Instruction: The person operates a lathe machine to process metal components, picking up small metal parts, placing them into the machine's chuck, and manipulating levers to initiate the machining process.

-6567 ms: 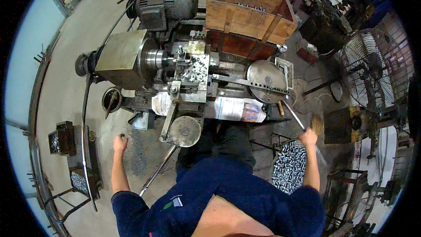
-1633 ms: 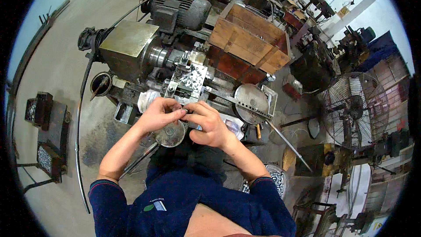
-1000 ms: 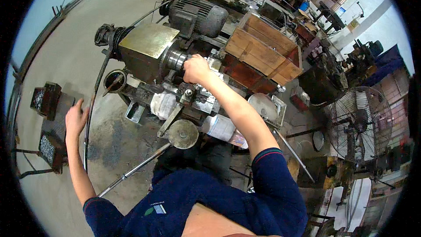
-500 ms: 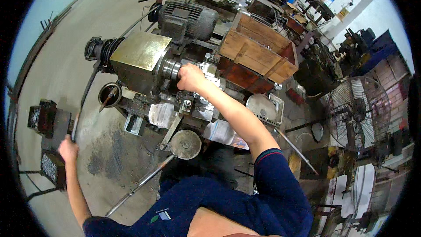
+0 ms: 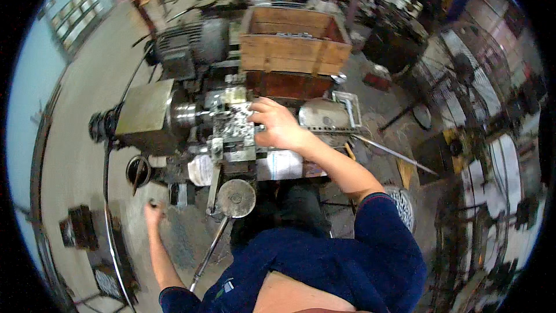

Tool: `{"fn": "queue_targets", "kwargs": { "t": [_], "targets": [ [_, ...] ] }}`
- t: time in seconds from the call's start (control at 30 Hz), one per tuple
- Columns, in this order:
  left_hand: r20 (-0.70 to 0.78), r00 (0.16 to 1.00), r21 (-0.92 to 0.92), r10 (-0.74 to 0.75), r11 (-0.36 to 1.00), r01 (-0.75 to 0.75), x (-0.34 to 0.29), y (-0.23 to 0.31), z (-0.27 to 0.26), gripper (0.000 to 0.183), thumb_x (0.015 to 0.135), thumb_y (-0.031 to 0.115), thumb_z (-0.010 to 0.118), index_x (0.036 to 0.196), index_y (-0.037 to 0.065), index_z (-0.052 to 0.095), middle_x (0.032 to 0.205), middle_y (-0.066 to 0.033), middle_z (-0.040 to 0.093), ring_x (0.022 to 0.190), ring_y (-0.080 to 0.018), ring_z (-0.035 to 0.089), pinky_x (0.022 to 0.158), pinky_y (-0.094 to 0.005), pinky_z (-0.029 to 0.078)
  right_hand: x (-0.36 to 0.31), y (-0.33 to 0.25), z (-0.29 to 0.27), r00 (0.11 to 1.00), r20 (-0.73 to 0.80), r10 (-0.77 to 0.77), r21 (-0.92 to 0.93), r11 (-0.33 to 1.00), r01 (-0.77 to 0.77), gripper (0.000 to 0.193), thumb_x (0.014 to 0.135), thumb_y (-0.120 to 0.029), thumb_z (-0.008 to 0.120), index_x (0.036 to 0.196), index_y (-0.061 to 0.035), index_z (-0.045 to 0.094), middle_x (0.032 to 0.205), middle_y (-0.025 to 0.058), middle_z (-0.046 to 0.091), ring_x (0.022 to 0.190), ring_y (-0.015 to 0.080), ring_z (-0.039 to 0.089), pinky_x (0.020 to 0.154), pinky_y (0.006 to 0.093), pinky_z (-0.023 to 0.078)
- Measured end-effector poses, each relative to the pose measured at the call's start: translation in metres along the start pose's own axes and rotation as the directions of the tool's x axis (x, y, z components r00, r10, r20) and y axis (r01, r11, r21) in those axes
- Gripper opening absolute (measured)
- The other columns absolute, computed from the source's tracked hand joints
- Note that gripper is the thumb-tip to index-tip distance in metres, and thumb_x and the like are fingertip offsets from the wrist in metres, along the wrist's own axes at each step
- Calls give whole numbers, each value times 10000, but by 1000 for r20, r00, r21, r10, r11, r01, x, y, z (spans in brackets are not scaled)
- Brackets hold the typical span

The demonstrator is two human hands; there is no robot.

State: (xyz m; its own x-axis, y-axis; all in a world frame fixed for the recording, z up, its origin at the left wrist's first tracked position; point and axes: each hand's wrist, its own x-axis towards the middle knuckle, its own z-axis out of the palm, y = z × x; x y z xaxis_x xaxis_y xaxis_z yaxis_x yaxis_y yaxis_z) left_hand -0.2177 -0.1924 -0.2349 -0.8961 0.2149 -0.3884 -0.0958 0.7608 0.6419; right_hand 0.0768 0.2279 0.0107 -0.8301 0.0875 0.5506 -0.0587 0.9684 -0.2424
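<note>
My right hand reaches over the chip-covered tool slide of a small lathe. Its fingers are spread, with nothing visible between them; whether they touch the slide cannot be made out. To its left are the bright spindle nose and the box-shaped headstock. My left hand is low on the left, closed, with a small dark piece at its fingertips, too blurred to name. It is apart from the long lever rod, which hangs down from the headstock side.
A wooden crate with metal parts stands behind the slide, beside the motor. A round handwheel with a long bar juts toward me. A round pot hangs at left; bins stand on the floor. A large fan is at right.
My left hand has let go of the lever rod and moved right. My right hand has left the spindle nose, moved right over the slide and opened. The view has turned.
</note>
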Motion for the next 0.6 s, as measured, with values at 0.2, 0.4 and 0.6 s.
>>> {"fn": "queue_targets", "kwargs": {
  "t": [0.2,0.4,0.6],
  "targets": [
    [147,775,767,615,424,-481,42,-24,47,277,718,178,598,991,134,617,822,-125,636,824,-319,619,678,-430,498,-150,67,-85,857,119,502,-135,863,-487,367,569,-161,666,909,-22,644,984,140,611,945,311,567,830,374,461],
    [198,794,788,574,389,-478,35,13,34,233,748,190,579,977,172,616,851,-124,642,852,-309,614,673,-430,495,-303,135,-156,302,-33,953,-673,203,-712,540,585,-189,637,1117,-112,588,1162,125,565,1089,290,519,919,364,426],
    [14,969,665,248,721,-194,2,-29,-2,382,747,282,623,1096,128,599,876,-132,653,870,-303,617,750,-389,489,-418,144,-154,-40,-139,990,-693,-126,-710,382,658,-243,622,1004,-81,608,1000,175,622,959,332,583,835,414,462]
  ]
}}
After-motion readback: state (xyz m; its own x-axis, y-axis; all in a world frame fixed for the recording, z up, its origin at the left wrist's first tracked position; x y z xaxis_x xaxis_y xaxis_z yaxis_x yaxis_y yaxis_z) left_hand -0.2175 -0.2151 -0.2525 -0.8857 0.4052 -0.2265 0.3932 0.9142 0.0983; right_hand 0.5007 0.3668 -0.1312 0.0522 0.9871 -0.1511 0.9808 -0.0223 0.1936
